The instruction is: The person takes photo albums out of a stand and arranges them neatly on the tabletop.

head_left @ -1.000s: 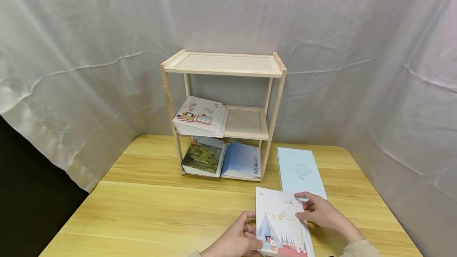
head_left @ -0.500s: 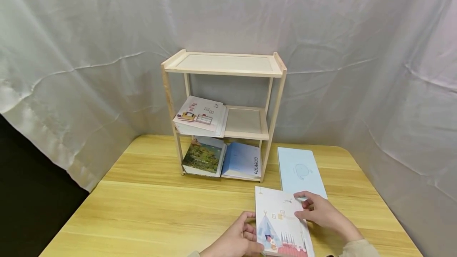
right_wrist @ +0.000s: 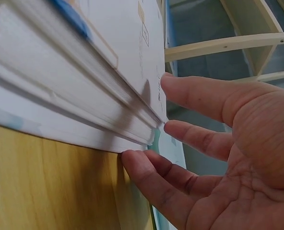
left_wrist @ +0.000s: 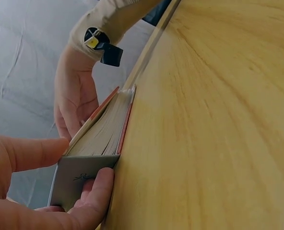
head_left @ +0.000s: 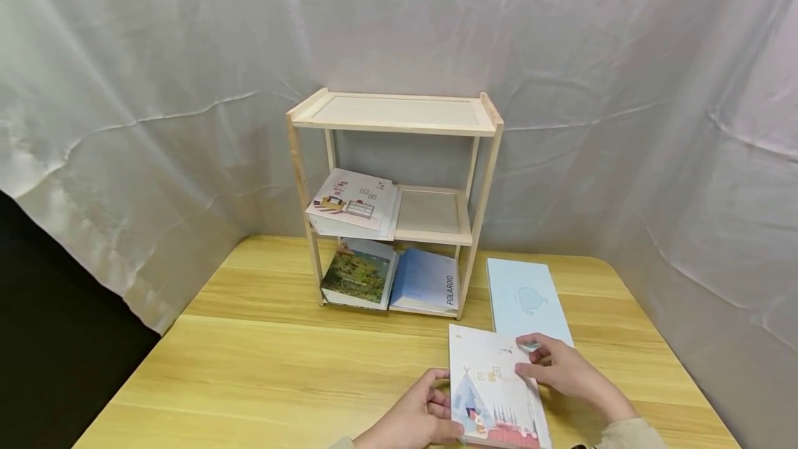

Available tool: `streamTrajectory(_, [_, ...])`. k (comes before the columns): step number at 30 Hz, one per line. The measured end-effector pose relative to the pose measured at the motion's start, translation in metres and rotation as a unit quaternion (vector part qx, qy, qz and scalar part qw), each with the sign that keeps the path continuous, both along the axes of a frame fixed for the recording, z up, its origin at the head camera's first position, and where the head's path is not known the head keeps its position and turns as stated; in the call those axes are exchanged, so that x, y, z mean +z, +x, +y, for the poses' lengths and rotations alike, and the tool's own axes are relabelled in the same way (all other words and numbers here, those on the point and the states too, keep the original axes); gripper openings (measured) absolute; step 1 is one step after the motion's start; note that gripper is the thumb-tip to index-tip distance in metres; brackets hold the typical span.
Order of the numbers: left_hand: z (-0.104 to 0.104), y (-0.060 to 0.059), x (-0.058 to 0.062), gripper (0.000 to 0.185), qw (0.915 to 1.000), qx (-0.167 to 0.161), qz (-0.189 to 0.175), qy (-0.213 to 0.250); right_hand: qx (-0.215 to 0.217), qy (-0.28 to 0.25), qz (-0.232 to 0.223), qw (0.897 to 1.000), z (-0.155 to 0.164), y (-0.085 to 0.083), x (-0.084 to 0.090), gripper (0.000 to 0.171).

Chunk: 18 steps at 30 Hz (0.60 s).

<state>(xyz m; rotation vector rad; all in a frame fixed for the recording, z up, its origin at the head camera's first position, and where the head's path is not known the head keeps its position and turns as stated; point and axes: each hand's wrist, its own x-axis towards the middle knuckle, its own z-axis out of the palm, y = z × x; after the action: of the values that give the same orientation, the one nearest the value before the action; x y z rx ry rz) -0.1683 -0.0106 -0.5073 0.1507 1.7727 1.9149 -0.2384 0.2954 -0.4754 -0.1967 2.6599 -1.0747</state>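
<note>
A thick white book (head_left: 492, 386) with a blue tent and a pink patch on its cover lies flat at the table's front, right of the middle. My left hand (head_left: 414, 414) holds its left side, thumb on the cover and fingers against the grey spine (left_wrist: 75, 179) in the left wrist view. From the other side my right hand (head_left: 564, 369) holds the open page edge near the far corner, thumb at the top cover and a fingertip (right_wrist: 135, 160) at the lower cover's edge. Just beyond lies a pale blue book (head_left: 526, 296) with a whale drawing.
Behind stands a wooden three-tier shelf (head_left: 399, 111). Its middle tier carries a white book (head_left: 352, 203); on the bottom tier are a book with a landscape cover (head_left: 357, 274) and a blue book marked POLAROID (head_left: 427, 281). Grey cloth (head_left: 399, 26) hangs around the wooden table (head_left: 280, 366).
</note>
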Motion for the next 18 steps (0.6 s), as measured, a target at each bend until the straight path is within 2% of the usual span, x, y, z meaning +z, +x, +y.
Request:
streamTrajectory(9, [-0.005, -0.001, 0.001, 0.069, 0.9997, -0.022, 0.011, -0.005, 0.004, -0.023, -0.003, 1.0, -0.002, 0.002, 0.003, 0.05])
streamTrajectory(15, [-0.017, -0.006, 0.01, 0.055, 0.9989, -0.047, 0.004, -0.002, 0.015, -0.072, -0.016, 0.997, -0.005, 0.003, 0.01, 0.053])
streamTrajectory(18, [-0.024, -0.009, 0.015, 0.051, 0.9986, -0.05, 0.015, -0.009, 0.018, -0.078, -0.016, 0.997, -0.008, 0.002, 0.016, 0.054])
